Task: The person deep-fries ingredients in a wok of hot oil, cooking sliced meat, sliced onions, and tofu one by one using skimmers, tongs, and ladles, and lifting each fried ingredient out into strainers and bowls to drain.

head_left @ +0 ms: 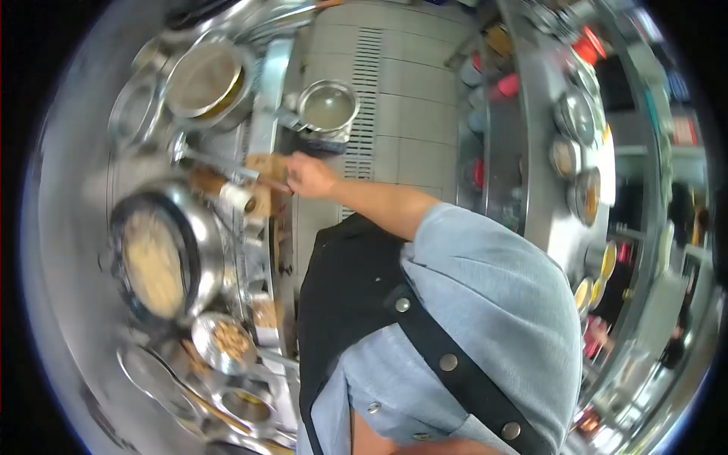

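My right hand (307, 176) is closed around the end of a long-handled ladle (216, 161), over the front edge of the stove. The ladle's metal bowl lies to the left, between the pots. Below it, a large wok (155, 262) holds pale, cloudy contents. Just above the ladle's bowl, a round mesh strainer (199, 80) rests over a metal pot (239, 106) with yellowish liquid. A pale cylinder with a dark open end (239, 197) lies close under the handle. My left hand is out of view.
A perforated skimmer (224, 343) with brown pieces and a small pot (246, 406) sit at lower left. A saucepan of cloudy liquid (327, 105) stands beside the floor drain (365, 91). Across the aisle, a steel counter (542, 197) carries several bowls.
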Demonstrator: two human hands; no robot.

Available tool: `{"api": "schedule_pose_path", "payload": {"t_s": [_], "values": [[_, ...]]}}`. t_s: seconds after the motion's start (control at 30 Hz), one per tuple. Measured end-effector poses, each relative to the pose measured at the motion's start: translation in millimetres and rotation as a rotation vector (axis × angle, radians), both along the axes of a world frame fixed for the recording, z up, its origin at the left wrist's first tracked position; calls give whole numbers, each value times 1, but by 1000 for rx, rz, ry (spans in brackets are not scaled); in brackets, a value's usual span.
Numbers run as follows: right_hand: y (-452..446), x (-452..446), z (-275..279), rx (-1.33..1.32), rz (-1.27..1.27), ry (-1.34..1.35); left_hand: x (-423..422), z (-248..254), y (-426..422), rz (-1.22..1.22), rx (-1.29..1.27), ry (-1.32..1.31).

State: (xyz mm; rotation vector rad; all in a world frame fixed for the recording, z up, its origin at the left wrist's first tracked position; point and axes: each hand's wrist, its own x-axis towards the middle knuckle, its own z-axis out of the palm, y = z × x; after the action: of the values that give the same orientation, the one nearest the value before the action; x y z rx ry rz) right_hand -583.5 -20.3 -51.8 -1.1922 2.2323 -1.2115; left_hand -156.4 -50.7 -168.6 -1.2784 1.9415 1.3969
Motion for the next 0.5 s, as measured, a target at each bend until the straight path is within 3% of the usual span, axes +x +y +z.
{"api": "schedule_pose_path", "payload": {"t_s": [0.13,0.17,0.23,0.27,0.3,0.33,0.4,0.5], "values": [[142,-34,-46,320,-64,-196,-72,6,-51,-106,1,-12],[184,-43,-81,253,-218,-264,-89,8,-60,-132,1,-15],[271,-70,-47,298,-684,-476,-128,11,-75,-184,-2,-14],[316,-81,-47,182,-947,-256,-143,14,-80,-202,-4,-15],[361,-100,-35,107,-1208,-246,-157,15,-83,-220,-7,-14],[412,-117,-47,-341,-1375,-418,-168,16,-85,-236,-11,-13],[496,-147,-32,-685,-1722,-420,-183,16,-85,-274,-17,-10],[574,-167,-6,-860,-1899,-460,-192,9,-78,-319,-30,22]]}}
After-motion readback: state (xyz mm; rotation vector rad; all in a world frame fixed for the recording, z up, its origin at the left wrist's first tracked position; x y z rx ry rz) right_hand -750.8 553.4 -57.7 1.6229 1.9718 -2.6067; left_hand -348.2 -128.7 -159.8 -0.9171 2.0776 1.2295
